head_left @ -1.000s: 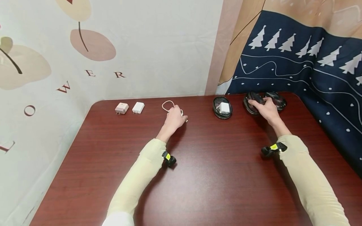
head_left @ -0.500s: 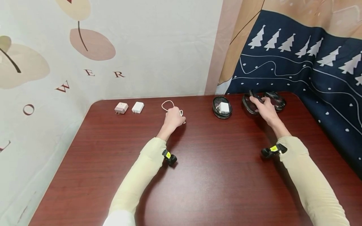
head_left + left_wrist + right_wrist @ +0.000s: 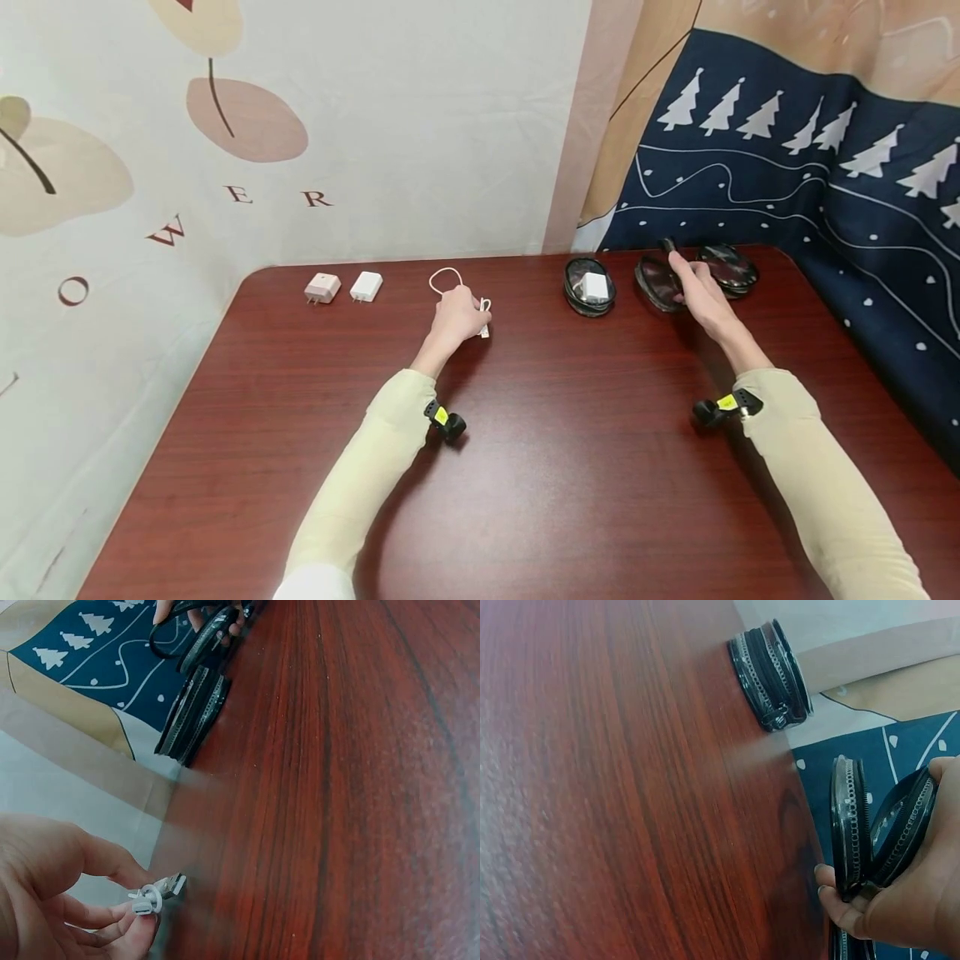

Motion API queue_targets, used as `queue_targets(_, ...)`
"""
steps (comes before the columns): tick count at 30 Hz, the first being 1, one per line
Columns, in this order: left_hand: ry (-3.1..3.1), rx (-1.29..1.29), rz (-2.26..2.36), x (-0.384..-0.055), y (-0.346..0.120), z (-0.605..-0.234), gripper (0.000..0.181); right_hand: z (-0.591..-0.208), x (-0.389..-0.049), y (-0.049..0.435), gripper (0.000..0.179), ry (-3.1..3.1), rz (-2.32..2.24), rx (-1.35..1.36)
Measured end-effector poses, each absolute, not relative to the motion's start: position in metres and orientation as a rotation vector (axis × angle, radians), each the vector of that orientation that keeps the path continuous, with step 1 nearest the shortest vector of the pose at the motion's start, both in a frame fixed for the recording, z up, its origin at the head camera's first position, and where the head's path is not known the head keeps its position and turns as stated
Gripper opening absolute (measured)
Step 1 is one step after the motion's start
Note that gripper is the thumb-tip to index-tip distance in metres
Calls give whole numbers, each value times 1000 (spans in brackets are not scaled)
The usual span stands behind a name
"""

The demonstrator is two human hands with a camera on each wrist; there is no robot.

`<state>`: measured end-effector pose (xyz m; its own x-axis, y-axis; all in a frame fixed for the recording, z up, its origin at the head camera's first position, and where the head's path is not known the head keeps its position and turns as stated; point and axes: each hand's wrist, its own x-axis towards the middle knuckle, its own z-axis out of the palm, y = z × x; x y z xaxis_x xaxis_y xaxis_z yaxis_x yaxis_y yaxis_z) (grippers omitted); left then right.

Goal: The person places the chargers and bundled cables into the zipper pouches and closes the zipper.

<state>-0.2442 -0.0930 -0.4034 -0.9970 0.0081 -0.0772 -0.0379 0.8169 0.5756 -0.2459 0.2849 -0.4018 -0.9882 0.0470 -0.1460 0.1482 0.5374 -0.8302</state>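
My left hand (image 3: pixel 457 317) pinches a white charging cable (image 3: pixel 442 272) near the back of the table; a loop shows behind the fingers. The left wrist view shows its metal USB plug (image 3: pixel 175 885) beside the thumb and fingertips. At the back right, my right hand (image 3: pixel 705 296) holds a round black zip case (image 3: pixel 656 285), its lid raised. Seen from the right wrist, the unzipped halves (image 3: pixel 847 817) stand apart in a V, joined at the bottom near the fingers. The case's inside is hard to make out.
Two white charger plugs (image 3: pixel 322 287) (image 3: pixel 366 286) stand at the back left. Between the hands lies another round case (image 3: pixel 576 302) with a white charger (image 3: pixel 595 287) showing in it. A further black case (image 3: pixel 731 268) lies right of my right hand. Patterned cloth (image 3: pixel 735 192) hangs behind.
The right hand has lifted the lid of the black case upright, spreading it open. My left hand has shifted very slightly left, and the cable's plug end now shows below its fingers.
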Motion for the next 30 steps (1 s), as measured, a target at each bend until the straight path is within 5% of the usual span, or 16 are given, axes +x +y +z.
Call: queue_targets(30, 2861, 111, 1168, -224, -83, -379, 17, -375, -226, 251, 85, 2549, -1555, -17)
